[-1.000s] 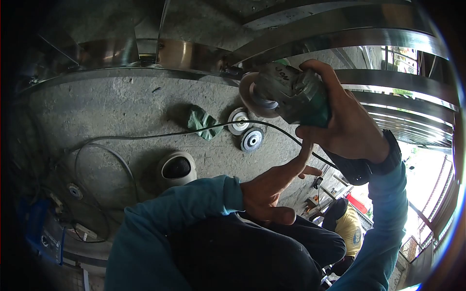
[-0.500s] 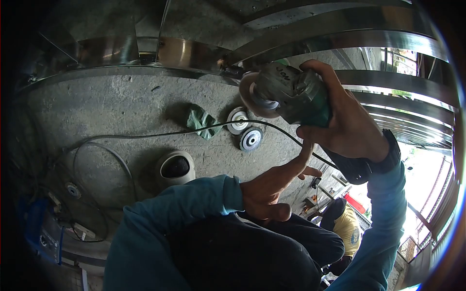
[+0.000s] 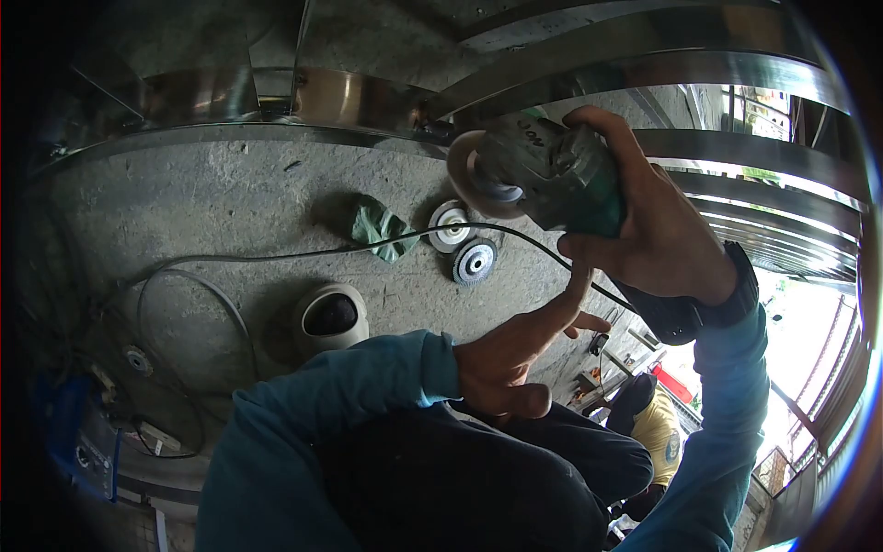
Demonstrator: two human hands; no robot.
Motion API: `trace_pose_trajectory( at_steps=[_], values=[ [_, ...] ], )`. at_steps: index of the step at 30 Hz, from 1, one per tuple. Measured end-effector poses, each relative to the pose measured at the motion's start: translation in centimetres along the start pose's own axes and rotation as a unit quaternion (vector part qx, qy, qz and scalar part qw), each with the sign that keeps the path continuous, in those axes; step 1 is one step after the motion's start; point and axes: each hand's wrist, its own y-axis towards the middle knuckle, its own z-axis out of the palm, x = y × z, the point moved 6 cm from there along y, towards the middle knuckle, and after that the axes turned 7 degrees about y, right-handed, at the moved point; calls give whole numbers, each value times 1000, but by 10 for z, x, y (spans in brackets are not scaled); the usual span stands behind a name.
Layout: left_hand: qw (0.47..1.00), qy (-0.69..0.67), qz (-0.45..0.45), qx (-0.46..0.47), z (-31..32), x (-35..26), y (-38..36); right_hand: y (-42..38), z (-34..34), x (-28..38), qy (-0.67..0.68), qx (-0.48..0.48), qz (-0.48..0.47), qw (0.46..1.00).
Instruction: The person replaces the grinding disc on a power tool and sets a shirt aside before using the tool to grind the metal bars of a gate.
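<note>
My right hand (image 3: 658,225) is wrapped round the body of an angle grinder (image 3: 556,175), dark green with marker writing on it. The grinder's disc (image 3: 471,177) looks smeared and sits close to a shiny metal bar (image 3: 368,109). My left hand (image 3: 520,363) holds nothing, its fingers apart; one stretched finger reaches up to my right thumb and overlaps it in this view. Below the grinder, two round grinding discs (image 3: 475,263) lie on the floor, one partly over the other. A crumpled green piece of material (image 3: 379,230) rests beside them.
A dark cable (image 3: 322,253) runs over the concrete floor and behind my hands. My light shoe (image 3: 354,333) is at centre left. A blue machine (image 3: 78,437) stands lower left. Metal bars (image 3: 763,156) span the upper right. Behind, a person in a yellow shirt (image 3: 659,437) bends low.
The grinder and my right hand have shifted very slightly left and up, and the grinder has tilted a little. My left hand has stayed almost still.
</note>
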Motion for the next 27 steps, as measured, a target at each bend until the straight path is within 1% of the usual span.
trace_pose_trajectory(
  at_steps=[4,9,12,16,18,19,20,22,24,27],
  values=[
    [1000,5,6,-3,0,1,-2,0,1,-1,8,3,3,1000],
    [999,-23,-23,-5,0,-3,0,-1,0,0,-11,6,8,1000],
    [999,-21,-23,5,0,2,-2,0,0,-1,-5,-4,14,1000],
    [1000,-21,-20,-3,-1,0,-2,-1,1,2,8,3,23,1000],
    [1000,-11,1,8,1,-1,-3,-3,1,1,16,9,29,999],
    [1000,-10,3,7,0,-2,-4,-6,-1,2,2,11,14,1000],
    [1000,-9,0,27,1,-2,-5,-9,-2,2,-11,13,0,1000],
    [999,-9,-3,46,4,0,-6,-15,-4,1,-20,8,0,1000],
    [997,34,24,61,8,2,-7,-19,-6,0,-27,2,0,1000],
    [998,21,26,50,9,0,-4,-22,-7,-2,4,0,-1,1000]
  ],
)
